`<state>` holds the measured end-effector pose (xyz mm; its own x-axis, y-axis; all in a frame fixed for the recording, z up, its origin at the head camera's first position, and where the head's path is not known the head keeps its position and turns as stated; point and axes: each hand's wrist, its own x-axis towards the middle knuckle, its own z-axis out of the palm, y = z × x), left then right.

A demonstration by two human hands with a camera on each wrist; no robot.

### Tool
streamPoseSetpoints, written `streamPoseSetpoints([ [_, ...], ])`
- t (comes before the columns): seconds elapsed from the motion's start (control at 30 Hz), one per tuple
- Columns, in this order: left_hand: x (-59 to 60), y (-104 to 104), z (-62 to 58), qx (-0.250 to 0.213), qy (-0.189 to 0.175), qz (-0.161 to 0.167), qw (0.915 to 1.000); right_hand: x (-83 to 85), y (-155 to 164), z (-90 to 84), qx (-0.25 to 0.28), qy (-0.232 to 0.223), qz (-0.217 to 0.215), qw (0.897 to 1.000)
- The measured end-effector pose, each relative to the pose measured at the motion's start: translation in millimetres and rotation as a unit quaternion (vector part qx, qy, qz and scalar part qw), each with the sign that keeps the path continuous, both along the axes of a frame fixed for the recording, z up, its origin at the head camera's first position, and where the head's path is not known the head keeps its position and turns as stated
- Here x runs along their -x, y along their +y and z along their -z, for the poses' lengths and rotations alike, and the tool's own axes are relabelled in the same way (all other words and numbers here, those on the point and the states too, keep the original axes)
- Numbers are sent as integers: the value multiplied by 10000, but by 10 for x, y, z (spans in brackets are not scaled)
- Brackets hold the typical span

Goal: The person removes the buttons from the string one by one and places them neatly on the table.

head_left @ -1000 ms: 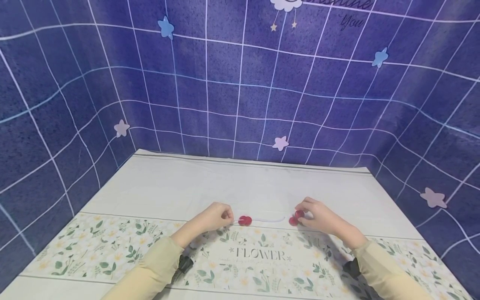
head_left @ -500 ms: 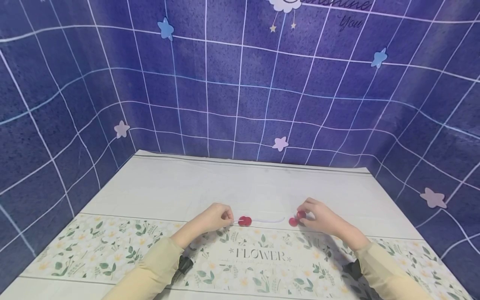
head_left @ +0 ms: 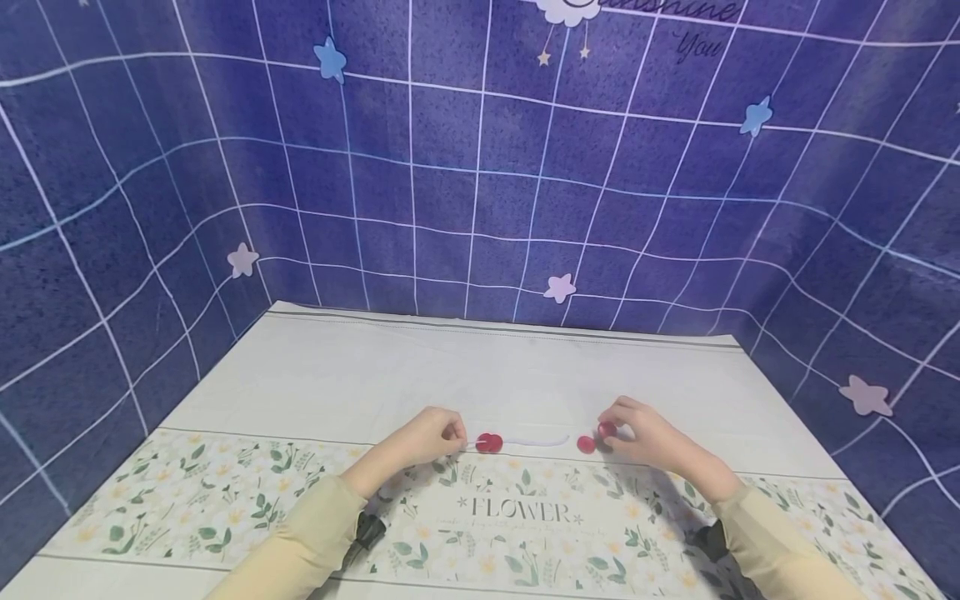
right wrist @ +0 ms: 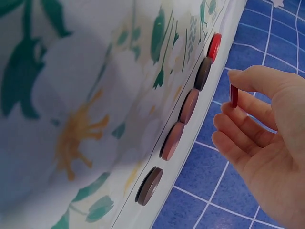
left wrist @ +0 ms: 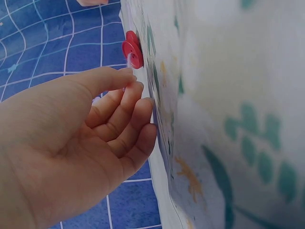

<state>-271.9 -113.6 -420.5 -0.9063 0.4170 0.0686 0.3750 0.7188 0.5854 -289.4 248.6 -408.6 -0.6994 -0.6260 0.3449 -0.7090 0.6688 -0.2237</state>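
Observation:
My left hand (head_left: pixel 437 435) pinches the end of a white string (head_left: pixel 536 442) between thumb and fingertips. Two overlapping red buttons (head_left: pixel 490 442) sit on the string just right of those fingers; in the left wrist view these red buttons (left wrist: pixel 133 50) show holes, with the string coming out of one. My right hand (head_left: pixel 633 429) holds another red button (head_left: pixel 606 430) on edge between thumb and finger, also seen as a thin red button (right wrist: pixel 233 95) in the right wrist view. A separate red button (head_left: pixel 586 444) lies on the table just left of that hand.
In the right wrist view, several round buttons (right wrist: pixel 189 106) in dark, brownish and red tones stretch in a row along the cloth. A flower-patterned tablecloth (head_left: pixel 517 550) covers the table. Behind and at both sides hangs a blue grid-patterned curtain (head_left: pixel 442 200).
My right hand has shifted slightly right with its red button, widening the distance to the red button on the table. The left hand and the string have stayed nearly still.

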Motion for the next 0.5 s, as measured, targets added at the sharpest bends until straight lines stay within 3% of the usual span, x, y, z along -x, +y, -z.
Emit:
streamPoseSetpoints([
  [0.5,5,4,2,76,36,-22,10000,-6,90,4,185,120,-94,9997],
])
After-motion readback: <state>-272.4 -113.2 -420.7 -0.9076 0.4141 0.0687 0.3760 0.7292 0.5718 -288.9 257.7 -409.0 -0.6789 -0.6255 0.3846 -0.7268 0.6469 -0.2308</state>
